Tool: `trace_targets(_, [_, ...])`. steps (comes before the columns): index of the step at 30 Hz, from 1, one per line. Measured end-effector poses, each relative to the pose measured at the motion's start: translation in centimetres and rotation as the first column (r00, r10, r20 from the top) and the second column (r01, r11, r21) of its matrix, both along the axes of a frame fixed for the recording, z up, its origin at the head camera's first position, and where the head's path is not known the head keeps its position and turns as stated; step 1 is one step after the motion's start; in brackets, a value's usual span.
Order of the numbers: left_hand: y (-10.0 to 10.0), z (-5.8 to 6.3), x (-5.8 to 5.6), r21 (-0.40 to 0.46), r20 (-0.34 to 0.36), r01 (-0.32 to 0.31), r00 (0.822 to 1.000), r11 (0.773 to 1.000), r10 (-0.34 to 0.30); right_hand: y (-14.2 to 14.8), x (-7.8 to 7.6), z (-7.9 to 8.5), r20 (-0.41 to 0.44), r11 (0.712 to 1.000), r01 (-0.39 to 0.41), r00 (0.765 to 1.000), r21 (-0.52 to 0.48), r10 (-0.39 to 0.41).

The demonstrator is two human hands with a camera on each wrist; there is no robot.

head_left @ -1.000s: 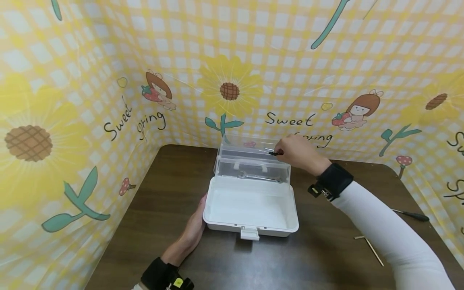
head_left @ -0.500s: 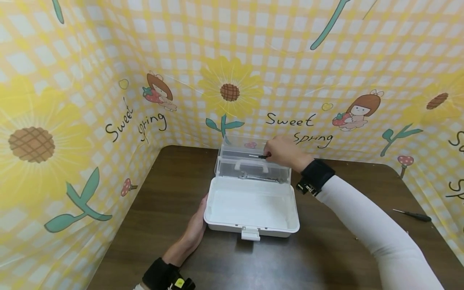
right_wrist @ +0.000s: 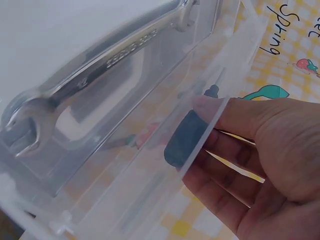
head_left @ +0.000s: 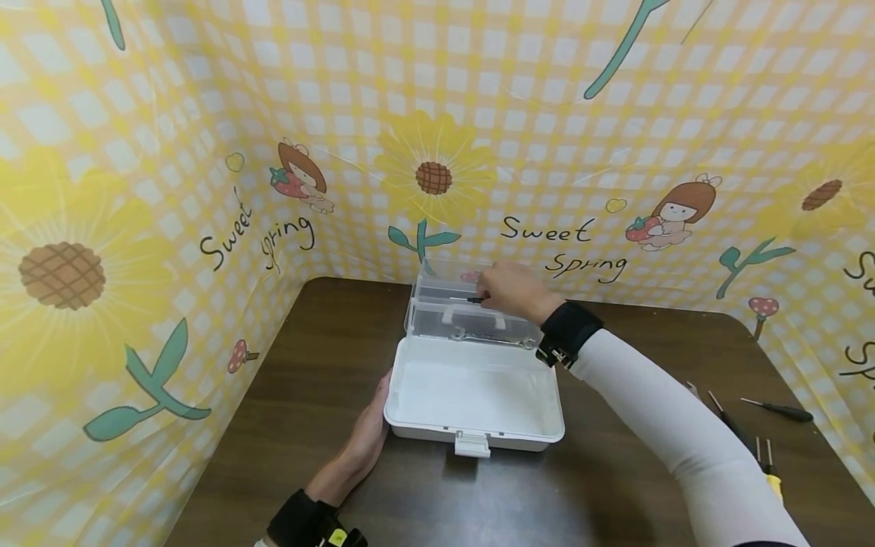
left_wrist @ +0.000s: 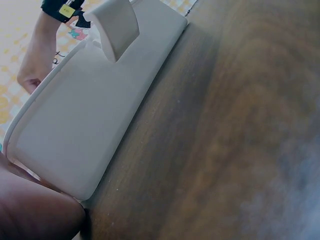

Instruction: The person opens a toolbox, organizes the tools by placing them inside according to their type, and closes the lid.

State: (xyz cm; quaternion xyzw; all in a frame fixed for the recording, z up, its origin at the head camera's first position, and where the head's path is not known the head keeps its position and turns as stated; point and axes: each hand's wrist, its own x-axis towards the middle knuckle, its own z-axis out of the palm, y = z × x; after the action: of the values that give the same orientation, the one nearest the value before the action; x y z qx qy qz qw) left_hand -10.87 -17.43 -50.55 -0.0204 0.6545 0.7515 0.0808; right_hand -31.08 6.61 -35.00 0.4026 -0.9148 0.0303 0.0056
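My left hand rests against the left side wall of an opened white toolbox, near its front corner in the left wrist view. My right hand pinches a small screwdriver over the clear upper tray behind the box. The screwdriver's dark handle shows through the tray's clear plastic in the right wrist view, and its thin shaft points left in the head view. A silver double-ended wrench lies in the lower clear tray. The box's white bottom carries nothing visible.
On the brown table to the right lie a black-handled screwdriver, another dark-handled tool and a yellow-handled tool, partly hidden by the right sleeve. A latch sticks out at the box's front. A checked cloth wall stands close behind.
My right hand has moved left along the upper tray with the screwdriver. The forearm followed, uncovering tools and hiding light sticks on the right. My left hand has stayed in place.
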Motion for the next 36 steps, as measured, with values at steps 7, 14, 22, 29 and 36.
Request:
trace_targets(7, [0.1, 0.0, -0.1, 0.006, 0.002, -0.003, 1.000, 1.000, 0.003, -1.3, -0.4, -0.1, 0.033, 0.999, -0.015, 0.999, -0.039, 0.017])
trace_targets(14, [0.2, 0.1, 0.1, 0.009, -0.007, 0.007, 1.000, 1.000, -0.007, -3.1, -0.4, -0.1, 0.041, 1.000, -0.006, 0.999, -0.024, 0.007])
trace_targets(22, [0.1, 0.1, 0.1, 0.015, -0.004, 0.005, 1.000, 1.000, -0.005, -4.4, -0.5, -0.3, 0.030, 0.998, -0.014, 0.999, -0.057, 0.016])
trace_targets(29, [0.0, 0.0, -0.1, 0.012, -0.006, 0.007, 1.000, 1.000, -0.007, -4.8, -0.6, -0.6, -0.025, 0.999, -0.022, 0.999, -0.046, 0.021])
trace_targets(36, [0.0, 0.1, 0.0, 0.017, -0.011, 0.008, 1.000, 1.000, -0.008, -4.8, -0.4, -0.9, -0.038, 0.998, -0.012, 0.999, -0.056, 0.010])
